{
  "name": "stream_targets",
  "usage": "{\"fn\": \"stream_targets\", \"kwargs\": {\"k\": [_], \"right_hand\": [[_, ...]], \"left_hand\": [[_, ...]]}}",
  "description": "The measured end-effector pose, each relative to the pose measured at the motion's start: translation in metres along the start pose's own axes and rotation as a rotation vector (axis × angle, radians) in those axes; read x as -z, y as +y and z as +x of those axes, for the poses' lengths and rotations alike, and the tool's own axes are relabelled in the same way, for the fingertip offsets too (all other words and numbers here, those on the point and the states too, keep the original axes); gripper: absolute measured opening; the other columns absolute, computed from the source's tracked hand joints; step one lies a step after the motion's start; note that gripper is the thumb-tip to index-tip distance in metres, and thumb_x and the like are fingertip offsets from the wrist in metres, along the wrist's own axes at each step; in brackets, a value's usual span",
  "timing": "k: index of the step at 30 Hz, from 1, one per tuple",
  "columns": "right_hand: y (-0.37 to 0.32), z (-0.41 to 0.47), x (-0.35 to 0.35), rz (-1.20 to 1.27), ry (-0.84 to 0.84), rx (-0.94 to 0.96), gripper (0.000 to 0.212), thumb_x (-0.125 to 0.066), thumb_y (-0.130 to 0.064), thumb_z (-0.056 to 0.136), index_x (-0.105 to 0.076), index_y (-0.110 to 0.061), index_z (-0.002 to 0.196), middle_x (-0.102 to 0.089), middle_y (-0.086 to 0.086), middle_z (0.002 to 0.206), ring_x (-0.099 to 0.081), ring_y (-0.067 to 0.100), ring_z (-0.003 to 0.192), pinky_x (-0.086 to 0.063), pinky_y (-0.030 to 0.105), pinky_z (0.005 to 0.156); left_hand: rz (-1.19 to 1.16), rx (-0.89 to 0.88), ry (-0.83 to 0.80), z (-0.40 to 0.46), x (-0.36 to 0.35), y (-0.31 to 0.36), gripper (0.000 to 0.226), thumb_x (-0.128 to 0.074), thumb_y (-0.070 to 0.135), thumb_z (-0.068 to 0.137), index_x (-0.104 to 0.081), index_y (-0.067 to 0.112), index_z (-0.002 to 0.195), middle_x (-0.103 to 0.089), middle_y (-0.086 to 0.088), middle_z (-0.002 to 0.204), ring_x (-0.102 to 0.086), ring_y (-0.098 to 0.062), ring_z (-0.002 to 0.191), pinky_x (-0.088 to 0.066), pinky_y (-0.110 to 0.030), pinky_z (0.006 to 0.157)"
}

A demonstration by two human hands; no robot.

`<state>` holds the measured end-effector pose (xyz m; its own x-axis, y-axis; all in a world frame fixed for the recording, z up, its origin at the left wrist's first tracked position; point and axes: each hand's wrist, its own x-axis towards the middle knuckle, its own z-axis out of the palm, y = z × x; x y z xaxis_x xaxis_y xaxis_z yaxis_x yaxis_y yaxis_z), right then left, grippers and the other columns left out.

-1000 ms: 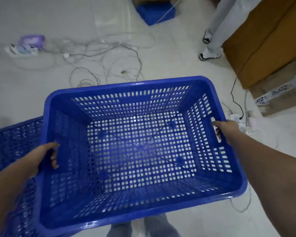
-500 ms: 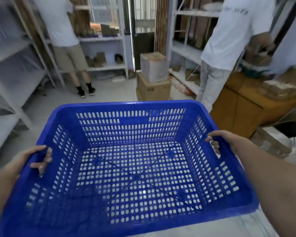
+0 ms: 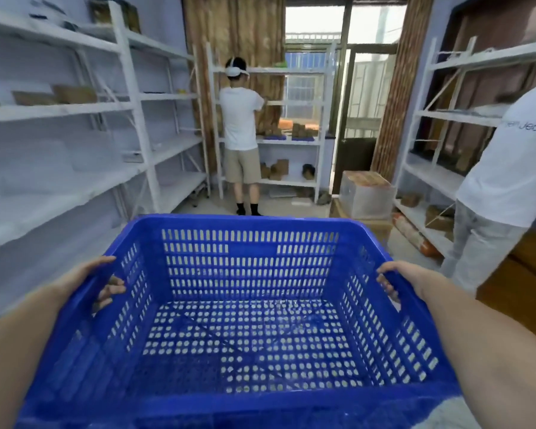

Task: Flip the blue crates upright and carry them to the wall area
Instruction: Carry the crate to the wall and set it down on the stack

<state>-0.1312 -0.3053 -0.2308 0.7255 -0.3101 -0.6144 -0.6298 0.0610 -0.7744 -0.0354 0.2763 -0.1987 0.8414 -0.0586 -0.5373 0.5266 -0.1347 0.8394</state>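
Carrying the blue crate [image 3: 254,320] out in front of us, opening up, so the flip part looks done for this one and we judge we are in the carry step. Our left hand [image 3: 87,283] is closed on the left side wall, thumb over the rim and fingers [image 3: 112,289] poking through the handle slot, visible inside the mesh. Our right hand [image 3: 399,280] grips the right wall the same way, fingers curled over the rim into the slot there. Holding by both short sides makes sense: the load is wide, the slots are the only real handholds, and a hand on each side keeps it level.

The crate is empty and held off the ground, floor showing through the bottom holes. Its far edge points down the aisle toward the back shelf [image 3: 291,140].

White shelving [image 3: 130,113] lines the left wall, more racks [image 3: 440,119] on the right. One person in shorts [image 3: 240,128] stands at the back shelf, facing away. Another in a white shirt [image 3: 505,168] stands close on our right, just beside the crate's right corner. A wrapped box [image 3: 365,193] sits on the floor ahead right.

Which wall spot is the target we cannot tell. Risk, as we judge it: clipping the nearby person or the box while walking.
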Motion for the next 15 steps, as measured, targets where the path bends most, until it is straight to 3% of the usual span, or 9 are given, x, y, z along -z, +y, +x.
{"fn": "stream_targets", "kwargs": {"k": [5,15], "right_hand": [[-0.03,0.003,-0.021,-0.073,-0.171,0.025,0.029,-0.052,-0.022,0.088,-0.047,-0.008,0.062,-0.038,-0.001,0.044,-0.037,0.01,0.031,-0.028,0.018,0.034],[-0.046,-0.008,-0.127,-0.256,-0.441,0.153,0.034,-0.045,-0.018,0.093,-0.044,-0.007,0.06,-0.043,0.002,0.04,-0.04,0.012,0.027,-0.03,0.017,0.029]], "left_hand": [[-0.069,-0.037,0.17,-0.065,0.026,-0.02,0.055,-0.039,0.047,0.095,-0.051,-0.006,0.086,-0.059,-0.016,0.042,-0.045,-0.022,0.023,-0.041,-0.023,0.028],[-0.233,0.012,0.497,-0.221,0.078,-0.097,0.045,-0.048,0.038,0.093,-0.05,0.0,0.069,-0.052,-0.012,0.039,-0.045,-0.017,0.024,-0.048,-0.023,0.033]]}}
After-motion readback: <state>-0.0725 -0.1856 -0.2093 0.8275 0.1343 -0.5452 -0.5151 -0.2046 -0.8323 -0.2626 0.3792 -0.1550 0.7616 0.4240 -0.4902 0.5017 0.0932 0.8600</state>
